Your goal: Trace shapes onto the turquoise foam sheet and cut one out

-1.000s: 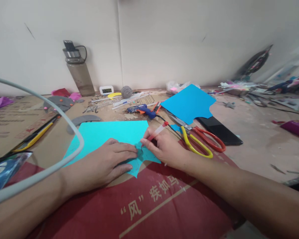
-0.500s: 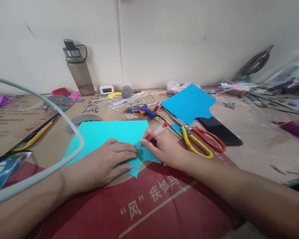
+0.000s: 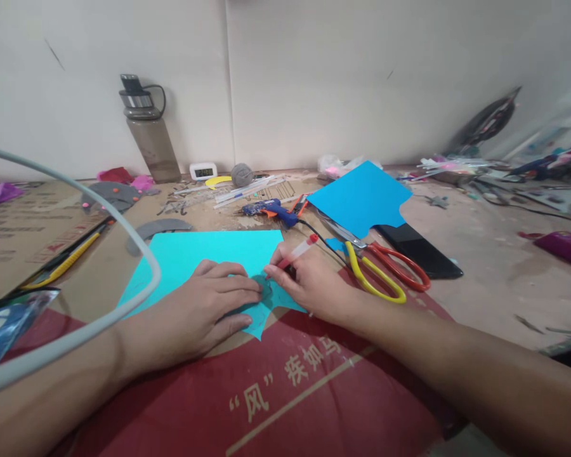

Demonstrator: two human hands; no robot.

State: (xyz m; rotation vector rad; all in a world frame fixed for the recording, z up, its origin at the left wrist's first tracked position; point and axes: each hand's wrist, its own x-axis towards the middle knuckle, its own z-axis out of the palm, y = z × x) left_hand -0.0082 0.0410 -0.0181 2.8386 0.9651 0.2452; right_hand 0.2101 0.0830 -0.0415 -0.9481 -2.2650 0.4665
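A turquoise sheet [image 3: 204,251] with a curved, pointed cut-out at its lower right edge lies on the red and brown cardboard [image 3: 314,393]. My left hand [image 3: 221,304] rests flat on the sheet, its fingers stretched towards the right. Pinched in my right hand [image 3: 304,273] is a pen [image 3: 299,249] with a red end and a clear barrel, its tip down at the sheet just beside my left fingertips. The tip itself is hard to make out.
Scissors [image 3: 375,273], a black phone [image 3: 421,251] and a blue sheet [image 3: 361,200] lie to the right. Behind are a glue gun [image 3: 271,209], a clock [image 3: 203,171] and a bottle [image 3: 152,146]. A pale tube [image 3: 99,203] arches across the left.
The pen and my right fingertips have shifted very slightly left. My left hand stays on the sheet.
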